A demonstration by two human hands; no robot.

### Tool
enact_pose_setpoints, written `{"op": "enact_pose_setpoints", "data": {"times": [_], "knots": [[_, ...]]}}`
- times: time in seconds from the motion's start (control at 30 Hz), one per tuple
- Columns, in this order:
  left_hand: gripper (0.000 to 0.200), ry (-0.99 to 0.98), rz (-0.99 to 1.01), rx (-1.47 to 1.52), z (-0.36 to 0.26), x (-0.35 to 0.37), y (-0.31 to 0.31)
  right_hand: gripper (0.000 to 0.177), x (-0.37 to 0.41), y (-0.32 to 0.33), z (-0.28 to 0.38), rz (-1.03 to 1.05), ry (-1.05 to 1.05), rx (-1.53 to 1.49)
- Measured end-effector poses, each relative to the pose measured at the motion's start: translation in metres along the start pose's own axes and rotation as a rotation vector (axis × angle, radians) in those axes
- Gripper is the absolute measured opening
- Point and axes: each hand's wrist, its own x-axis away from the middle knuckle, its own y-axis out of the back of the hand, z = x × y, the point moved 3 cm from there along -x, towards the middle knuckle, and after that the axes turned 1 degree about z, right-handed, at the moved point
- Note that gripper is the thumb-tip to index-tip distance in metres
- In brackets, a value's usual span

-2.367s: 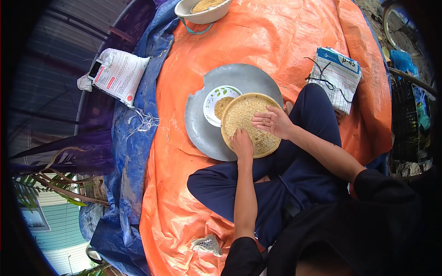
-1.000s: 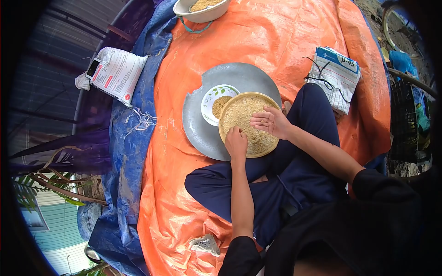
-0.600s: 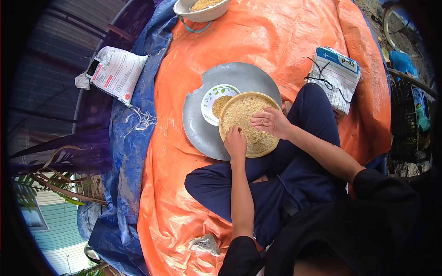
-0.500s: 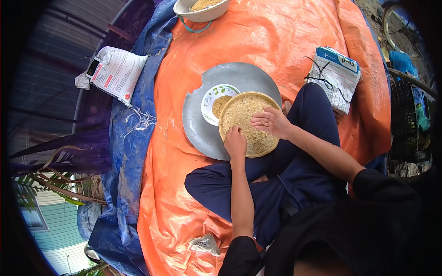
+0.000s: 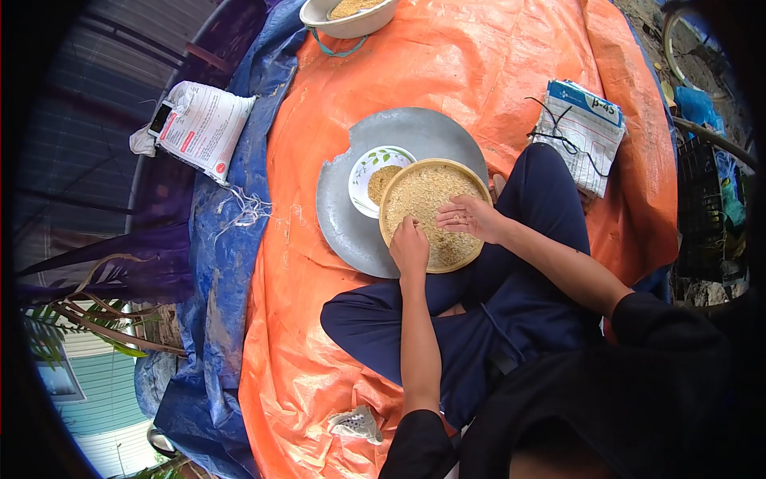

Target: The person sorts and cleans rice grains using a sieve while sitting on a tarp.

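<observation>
A round shallow basket [image 5: 481,187] of pale grain lies partly over a grey round tray [image 5: 339,239] and by my crossed legs. My left hand [image 5: 409,246] is over the basket's left part, fingers pinched together; what they hold is too small to make out. On the right, my right hand [image 5: 467,218] is held palm up over the grain, fingers stretched out, with a few small grains seeming to lie on it. Beside the basket, a white bowl with green leaves [image 5: 361,174] holds golden grain [image 5: 381,184].
An orange tarp [image 5: 311,160] covers the ground, bordered on the left by a blue tarp [image 5: 215,295]. A white sack [image 5: 203,128] lies left, a folded sack [image 5: 576,140] right. A basin [image 5: 351,24] of grain stands at the top; a crumpled bag [image 5: 357,424] lies below.
My right hand has shifted slightly, its fingers a little lower and more curled. My left hand has moved very slightly and stays pinched over the basket.
</observation>
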Motion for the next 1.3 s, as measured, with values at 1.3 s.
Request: {"op": "enact_pose_setpoints", "data": {"times": [1.3], "knots": [[0.038,-0.173,-0.106,-0.2,-0.013,0.007,-0.005,0.035,0.001,-0.001,-0.002,-0.031,-0.054,-0.018]]}}
